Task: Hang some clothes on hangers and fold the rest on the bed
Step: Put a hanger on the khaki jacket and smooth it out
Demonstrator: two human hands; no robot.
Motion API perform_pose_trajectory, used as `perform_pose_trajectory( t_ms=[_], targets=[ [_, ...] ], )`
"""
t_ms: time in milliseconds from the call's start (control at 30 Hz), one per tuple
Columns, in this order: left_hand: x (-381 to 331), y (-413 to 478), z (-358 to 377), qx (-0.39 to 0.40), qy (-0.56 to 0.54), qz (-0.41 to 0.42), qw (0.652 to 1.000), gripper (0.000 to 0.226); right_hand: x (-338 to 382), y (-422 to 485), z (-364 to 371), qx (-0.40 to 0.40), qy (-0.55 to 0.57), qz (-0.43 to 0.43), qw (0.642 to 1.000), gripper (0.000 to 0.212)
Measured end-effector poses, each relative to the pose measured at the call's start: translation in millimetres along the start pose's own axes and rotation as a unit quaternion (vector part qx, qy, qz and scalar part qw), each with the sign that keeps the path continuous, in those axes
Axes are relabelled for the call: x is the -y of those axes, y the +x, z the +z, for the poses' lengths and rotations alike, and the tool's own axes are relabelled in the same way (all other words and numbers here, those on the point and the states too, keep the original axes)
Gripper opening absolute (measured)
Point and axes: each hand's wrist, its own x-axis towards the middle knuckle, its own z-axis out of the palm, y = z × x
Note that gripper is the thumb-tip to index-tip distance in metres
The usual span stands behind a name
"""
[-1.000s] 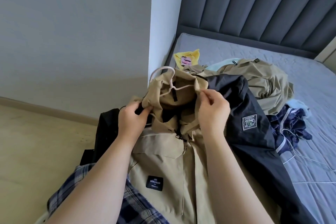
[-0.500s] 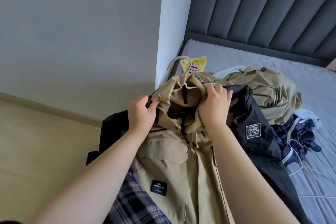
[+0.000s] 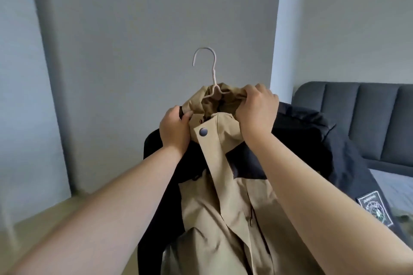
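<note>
Head view: my left grip [image 3: 176, 128] and right grip [image 3: 257, 110] are each pinching the tan jacket [image 3: 214, 203] at its collar, round the hanger [image 3: 214, 69]. I'm aiming to seat both shoulders evenly, hook upright.

Soft daylight, medium bright, cool grey cast; source not in view. Wall [image 3: 156, 29] darker at centre, paler right of corner. No hard shadows, no glare; dull sheen on snap button [image 3: 203, 131]. Left hand [image 3: 175, 131], right hand [image 3: 257, 111], hanger [image 3: 213, 69] fairly sharp. Floor [image 3: 44, 219] and left edge smeared; patch [image 3: 375, 210] on dark jacket [image 3: 312, 140] blurred. Wide-angle stretch: wall edges lean, forearms [image 3: 100, 219] balloon toward bottom corners. Tan jacket [image 3: 223, 207] evenly lit.
</note>
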Motion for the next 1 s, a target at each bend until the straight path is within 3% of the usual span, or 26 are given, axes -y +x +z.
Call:
perform_pose_trajectory(
  t_ms=[167,267,300,333,367,433,467,500,567,633,700,767,867,933,1000],
  targets=[
    [-55,75,-97,-0.095,0.159,0.128,0.974,0.016,85,61,0,-0.047,0.116,-0.032,0.992,0.029],
    [-69,95,-151,-0.184,0.289,0.281,0.897,0.015,126,68,-3,-0.18,0.243,-0.022,0.953,0.037],
    [-66,96,-166,-0.208,0.312,0.31,0.874,0.018,136,64,2,-0.177,0.259,-0.024,0.949,0.035],
    [-58,95,-182,-0.197,0.335,0.304,0.87,0.019,144,57,11,-0.108,0.267,-0.036,0.957,0.029],
    [-47,92,-196,-0.144,0.373,0.264,0.878,0.017,151,48,23,0.016,0.269,-0.046,0.962,0.022],
    [-20,82,-219,0.071,0.483,0.1,0.867,0.004,160,21,51,0.31,0.231,-0.052,0.921,0.026],
    [-5,75,-230,0.137,0.508,0.045,0.849,0.005,163,6,64,0.361,0.225,-0.057,0.903,0.03],
    [8,67,-239,0.151,0.517,0.025,0.842,0.009,166,-10,74,0.358,0.236,-0.051,0.902,0.031],
    [27,55,-255,0.094,0.499,0.033,0.861,0.007,171,-33,88,0.319,0.285,0.006,0.904,0.03],
    [43,52,-264,0.044,0.492,0.053,0.868,0.022,178,-45,100,0.316,0.325,0.064,0.889,0.029],
    [48,53,-268,0.062,0.438,0.045,0.896,0.044,186,-53,109,0.344,0.344,0.076,0.87,0.031],
    [46,54,-268,0.134,0.369,0.016,0.919,0.044,197,-63,114,0.365,0.362,0.066,0.855,0.034],
    [48,58,-269,0.221,0.428,0.01,0.876,0.018,208,-83,117,0.377,0.398,0.036,0.836,0.029],
    [55,55,-274,0.226,0.448,0.007,0.865,0.022,211,-94,116,0.368,0.432,0.019,0.823,0.019],
    [69,52,-280,0.192,0.442,0.0,0.876,0.026,211,-103,115,0.356,0.462,0.007,0.812,0.022]
  ],
)
